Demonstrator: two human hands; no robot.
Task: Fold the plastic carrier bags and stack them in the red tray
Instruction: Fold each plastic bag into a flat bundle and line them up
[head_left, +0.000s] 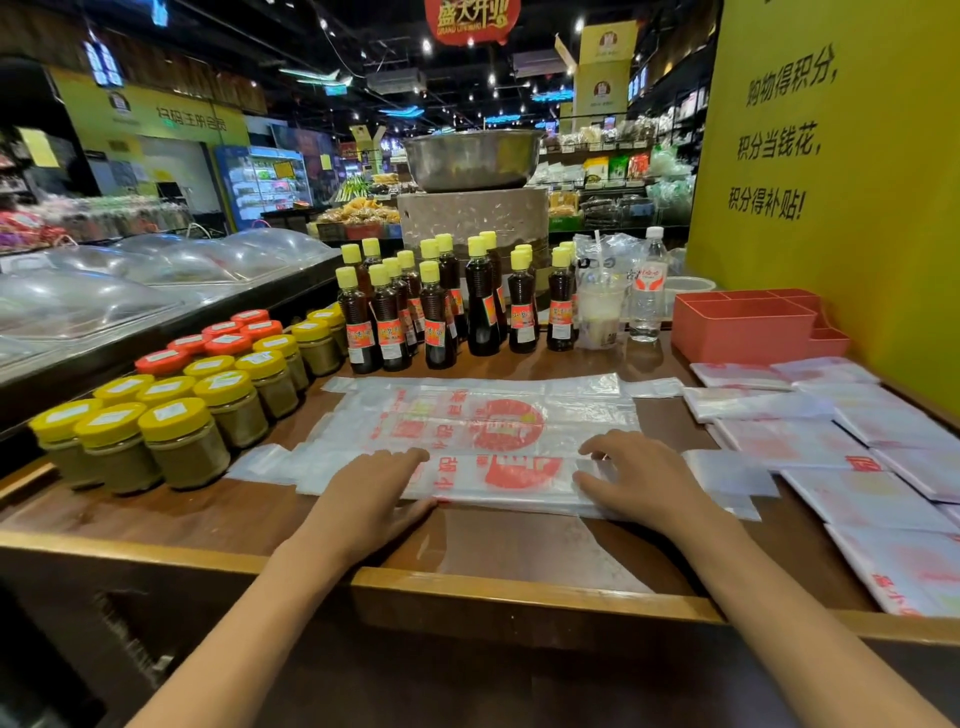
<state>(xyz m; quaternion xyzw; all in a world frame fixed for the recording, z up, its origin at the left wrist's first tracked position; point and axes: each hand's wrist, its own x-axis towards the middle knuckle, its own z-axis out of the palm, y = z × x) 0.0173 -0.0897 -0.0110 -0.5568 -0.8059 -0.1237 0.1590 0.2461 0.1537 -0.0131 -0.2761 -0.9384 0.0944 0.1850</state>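
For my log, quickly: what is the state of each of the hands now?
Left hand: open, fingers flat, pressing on the folded plastic bag.
Right hand: open, fingers spread, pressing on the same bag.

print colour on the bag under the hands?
Red, on clear plastic: a round logo and characters on the bag. Head view shows it.

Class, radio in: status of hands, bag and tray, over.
Both hands flat: left, right, pressing bag. Near edge folded over. Tray empty, unobstructed. Folded bags waiting right.
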